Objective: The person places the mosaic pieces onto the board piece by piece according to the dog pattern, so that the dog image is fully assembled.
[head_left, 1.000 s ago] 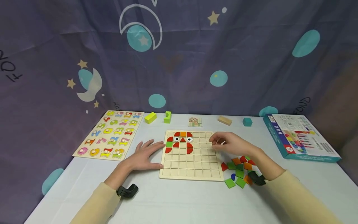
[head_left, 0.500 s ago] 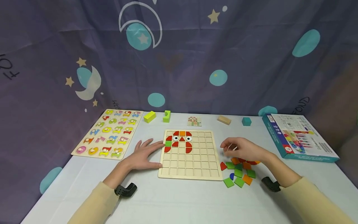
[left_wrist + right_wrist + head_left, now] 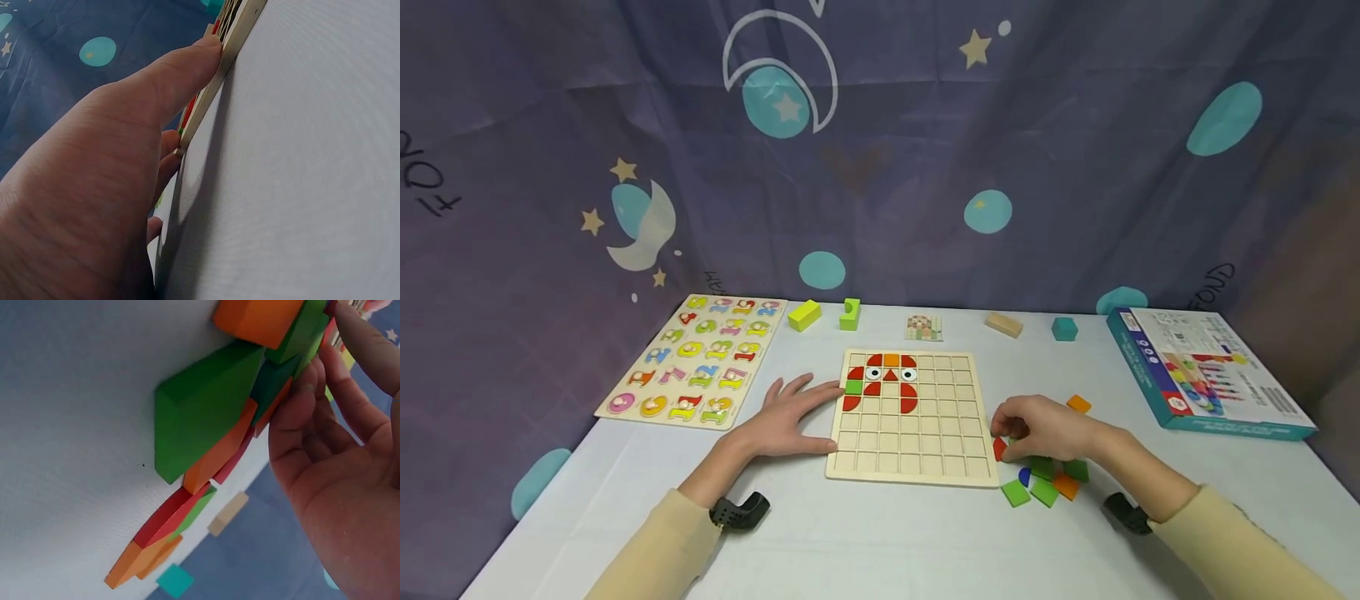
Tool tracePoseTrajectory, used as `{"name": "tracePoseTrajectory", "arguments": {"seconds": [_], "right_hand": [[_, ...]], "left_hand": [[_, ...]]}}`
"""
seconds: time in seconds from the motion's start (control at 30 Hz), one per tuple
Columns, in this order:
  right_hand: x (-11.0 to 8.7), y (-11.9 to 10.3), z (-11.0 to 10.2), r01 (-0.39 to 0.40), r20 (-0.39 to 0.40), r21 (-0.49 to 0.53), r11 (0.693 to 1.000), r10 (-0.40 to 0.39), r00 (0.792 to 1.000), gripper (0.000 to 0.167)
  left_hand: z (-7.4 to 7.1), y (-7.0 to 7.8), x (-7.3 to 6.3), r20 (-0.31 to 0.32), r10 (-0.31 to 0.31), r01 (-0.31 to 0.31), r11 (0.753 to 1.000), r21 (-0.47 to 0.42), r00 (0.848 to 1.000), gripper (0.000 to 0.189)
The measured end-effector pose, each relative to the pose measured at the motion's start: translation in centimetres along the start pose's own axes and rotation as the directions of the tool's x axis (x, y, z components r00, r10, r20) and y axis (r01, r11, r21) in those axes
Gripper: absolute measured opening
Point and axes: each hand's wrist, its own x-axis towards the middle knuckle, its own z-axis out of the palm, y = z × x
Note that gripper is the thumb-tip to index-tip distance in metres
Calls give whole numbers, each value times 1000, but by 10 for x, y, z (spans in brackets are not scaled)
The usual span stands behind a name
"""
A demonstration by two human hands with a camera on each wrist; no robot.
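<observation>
My left hand [image 3: 782, 421] lies spread at the left edge of the wooden grid board [image 3: 917, 460]; its thumb and index fingertips touch the rim, as the left wrist view [image 3: 106, 144] also shows. Red, orange and green tiles [image 3: 853, 387] and two eye tiles fill part of the board's upper left. Over the loose tiles [image 3: 1044, 492] right of the board is my right hand [image 3: 1048, 427], fingers bent. Its thumb and index finger are on either side of a red curved tile [image 3: 999, 448]; whether they pinch it cannot be told. The hand hides part of the pile.
A number puzzle board [image 3: 688, 362] lies left. Along the back are a yellow block [image 3: 805, 316], a green notched block [image 3: 850, 315], a small picture card [image 3: 923, 327], a wooden block [image 3: 1003, 324] and a teal block [image 3: 1064, 328]. A box [image 3: 1210, 371] lies at right.
My right hand has left the grid board's right edge and come down onto the loose tiles. An orange tile now shows apart, behind the hand. The left hand stays at the board's edge.
</observation>
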Motion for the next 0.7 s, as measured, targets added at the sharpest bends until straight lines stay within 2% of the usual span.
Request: {"name": "tracePoseTrajectory", "arguments": {"seconds": [0.37,0.57,0.7], "right_hand": [[0,2,1,29,5,9,1000,-29,1000,21],[3,4,-8,62,-10,34,997,-62,998,12],[10,1,-15,54,-11,70,996,-54,999,9]], "left_hand": [[0,1,0,-1,-6,6,1000,2,1000,87],[0,1,0,5,-12,12,1000,2,1000,87],[0,0,1,7,-14,14,1000,4,1000,87]]}}
